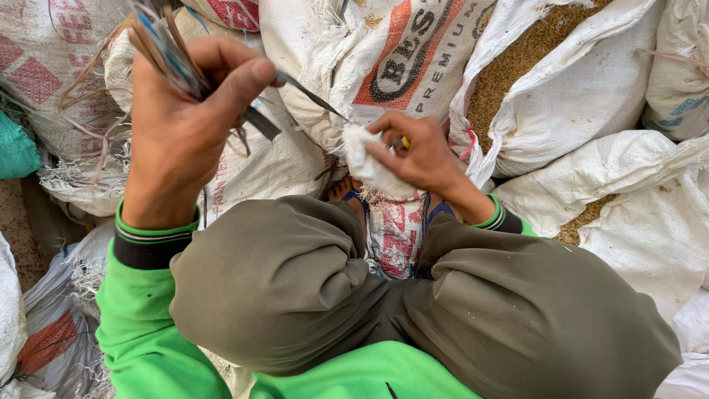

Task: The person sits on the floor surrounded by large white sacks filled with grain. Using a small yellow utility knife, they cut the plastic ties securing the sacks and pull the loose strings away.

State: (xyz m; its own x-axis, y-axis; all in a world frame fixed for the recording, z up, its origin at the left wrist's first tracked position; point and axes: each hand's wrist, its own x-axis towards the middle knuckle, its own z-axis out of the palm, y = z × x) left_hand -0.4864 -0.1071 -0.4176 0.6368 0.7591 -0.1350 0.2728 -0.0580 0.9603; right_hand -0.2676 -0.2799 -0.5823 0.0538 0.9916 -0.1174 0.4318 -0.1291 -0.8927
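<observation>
My left hand (185, 111) is raised at the upper left, fingers closed on a bundle of thin plastic strips (166, 44), with one dark strip (295, 92) stretched tight toward the right. My right hand (417, 155) pinches the gathered white mouth of a woven sack (369, 166) that stands between my knees. A small yellow object shows between its fingers; I cannot tell what it is. Both sleeves are bright green, and my knees in olive trousers (295, 281) fill the lower middle. My feet in blue-strapped sandals (347, 193) press against the sack.
White woven sacks surround me. An open sack (517, 66) at the upper right shows brown grain, and another (591, 218) at the right does too. A printed sack (399, 52) stands behind the one I hold. A green sack (15, 151) sits at the far left.
</observation>
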